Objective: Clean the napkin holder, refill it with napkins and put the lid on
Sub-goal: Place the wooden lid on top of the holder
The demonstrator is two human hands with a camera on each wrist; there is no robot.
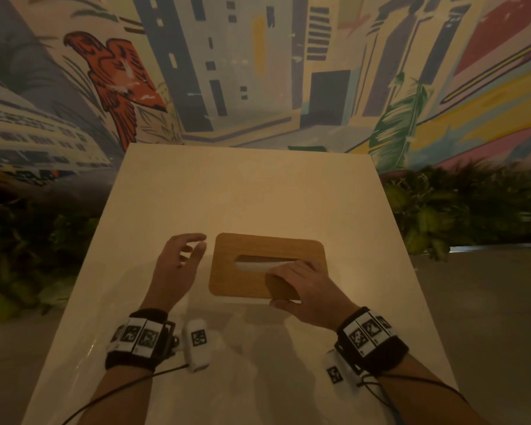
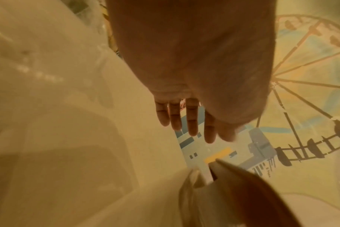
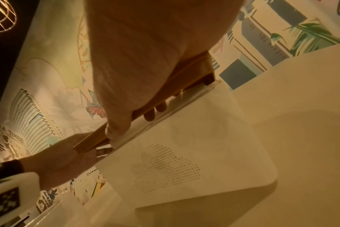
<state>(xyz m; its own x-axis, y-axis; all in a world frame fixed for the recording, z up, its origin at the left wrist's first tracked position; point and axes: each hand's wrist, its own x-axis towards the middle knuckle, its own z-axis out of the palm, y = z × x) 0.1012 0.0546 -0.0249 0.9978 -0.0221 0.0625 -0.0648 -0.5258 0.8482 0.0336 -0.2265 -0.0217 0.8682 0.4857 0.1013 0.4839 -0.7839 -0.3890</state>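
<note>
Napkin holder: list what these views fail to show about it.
- Napkin count: the wooden lid covers the holder; its slot shows only a white strip in the head view.
- Lid's near right corner: hidden under the right hand.
- Lid seating: wrist views blurred; left hand beside it.

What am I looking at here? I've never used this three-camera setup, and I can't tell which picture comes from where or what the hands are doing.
No machine: a person wearing cameras. The wide picture comes from the head; the others look along each wrist. On the white table stands a white box-shaped napkin holder with a slotted wooden lid on top. The right hand grips the lid's near edge, thumb below. The left hand hovers open beside the holder, holding nothing. The bands with black-and-white squares are wrist trackers.
</note>
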